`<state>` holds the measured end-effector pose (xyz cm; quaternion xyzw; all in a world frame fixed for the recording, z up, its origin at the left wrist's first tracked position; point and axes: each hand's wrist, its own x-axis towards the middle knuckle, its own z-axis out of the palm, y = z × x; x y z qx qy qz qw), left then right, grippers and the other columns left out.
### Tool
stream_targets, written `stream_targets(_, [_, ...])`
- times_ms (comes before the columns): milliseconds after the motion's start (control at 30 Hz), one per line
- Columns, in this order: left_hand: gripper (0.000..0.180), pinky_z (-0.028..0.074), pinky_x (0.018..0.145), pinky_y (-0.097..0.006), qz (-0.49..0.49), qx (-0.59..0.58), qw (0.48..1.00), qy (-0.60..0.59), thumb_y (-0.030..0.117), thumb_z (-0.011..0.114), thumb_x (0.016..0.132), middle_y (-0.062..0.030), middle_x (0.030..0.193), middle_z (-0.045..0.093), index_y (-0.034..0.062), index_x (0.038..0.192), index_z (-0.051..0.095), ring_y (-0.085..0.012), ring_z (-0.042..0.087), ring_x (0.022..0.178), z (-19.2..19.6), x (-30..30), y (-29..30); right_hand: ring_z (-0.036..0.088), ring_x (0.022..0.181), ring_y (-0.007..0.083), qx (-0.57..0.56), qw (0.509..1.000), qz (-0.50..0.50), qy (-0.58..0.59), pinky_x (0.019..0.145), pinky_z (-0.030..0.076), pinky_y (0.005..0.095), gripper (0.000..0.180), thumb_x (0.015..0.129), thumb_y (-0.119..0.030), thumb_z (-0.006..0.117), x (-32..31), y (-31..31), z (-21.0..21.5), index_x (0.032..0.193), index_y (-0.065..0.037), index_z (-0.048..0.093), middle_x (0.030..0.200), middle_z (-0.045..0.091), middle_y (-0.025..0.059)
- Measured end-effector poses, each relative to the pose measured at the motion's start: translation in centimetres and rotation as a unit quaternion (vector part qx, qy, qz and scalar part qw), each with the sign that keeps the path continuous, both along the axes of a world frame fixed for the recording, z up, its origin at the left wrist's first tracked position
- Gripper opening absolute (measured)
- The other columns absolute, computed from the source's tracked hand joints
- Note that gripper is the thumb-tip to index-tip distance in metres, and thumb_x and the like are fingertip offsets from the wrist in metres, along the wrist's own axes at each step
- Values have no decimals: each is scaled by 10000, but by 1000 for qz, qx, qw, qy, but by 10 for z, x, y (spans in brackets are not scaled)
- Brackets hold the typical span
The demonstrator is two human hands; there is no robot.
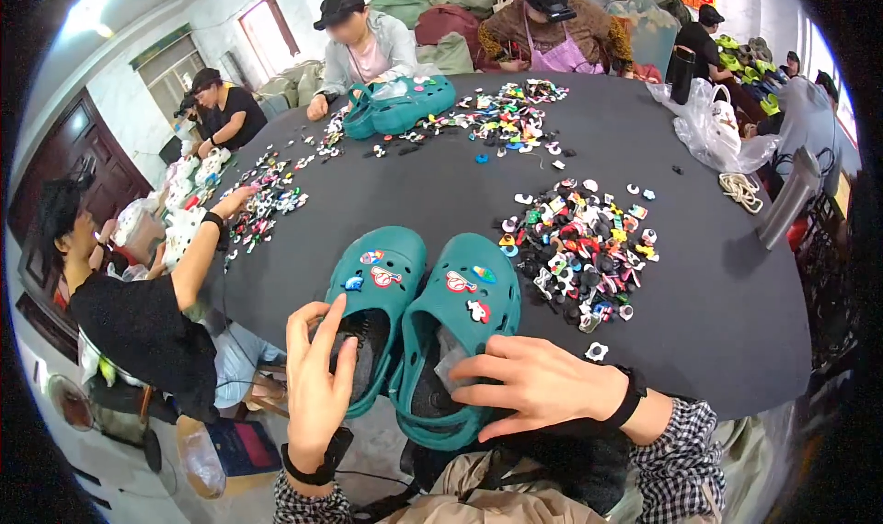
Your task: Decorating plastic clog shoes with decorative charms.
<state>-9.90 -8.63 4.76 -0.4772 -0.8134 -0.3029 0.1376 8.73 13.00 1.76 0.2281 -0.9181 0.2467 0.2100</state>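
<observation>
The left hand (317,381) stands almost upright at the near edge of the black tabletop (414,188), palm turned toward the right, its forearm rising from the lower edge with a dark band at the wrist. Its fingers are spread fairly wide and reach into the heel opening of the left green clog (375,303), the thumb lying over the rim; it grips nothing firmly that can be seen. The right hand (538,386) lies flat and palm down, wrist bent inward, a checked sleeve and dark wristband behind it. Its fingers are stretched out and slightly apart, resting on the heel end of the right green clog (460,336), fingertips at the inside of the shoe. Both clogs sit side by side, touching, at the near edge, toes pointing away, each with small charms on top. Just to their right lies a pile of colourful charms (579,248).
</observation>
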Motion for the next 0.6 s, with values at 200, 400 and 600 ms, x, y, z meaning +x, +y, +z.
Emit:
stream_targets(200, [549,416,1080,-445,-9,-17,1000,-13,48,659,907,-215,1394,499,20,1437,522,-387,515,1287,-1,2,-9,551,980,253,21,1000,2,-14,811,517,390,576,697,-307,839,0,-2,-1,1176,-96,599,1267,562,61])
stream_targets(400, [525,376,1134,-447,-30,-1,999,-27,18,643,884,-212,1429,503,8,1400,547,-382,479,1360,-1,4,-16,552,990,243,59,998,-17,4,817,519,379,638,642,-248,851,3,-5,-5,1199,-106,575,1285,555,62])
stream_targets(600, [372,384,1115,-536,-56,8,997,58,25,680,845,-176,1317,559,30,1217,679,-384,517,1308,-20,5,-26,548,975,221,71,997,-22,24,794,506,350,520,703,-197,772,3,-8,-5,1170,-95,568,1303,552,70])
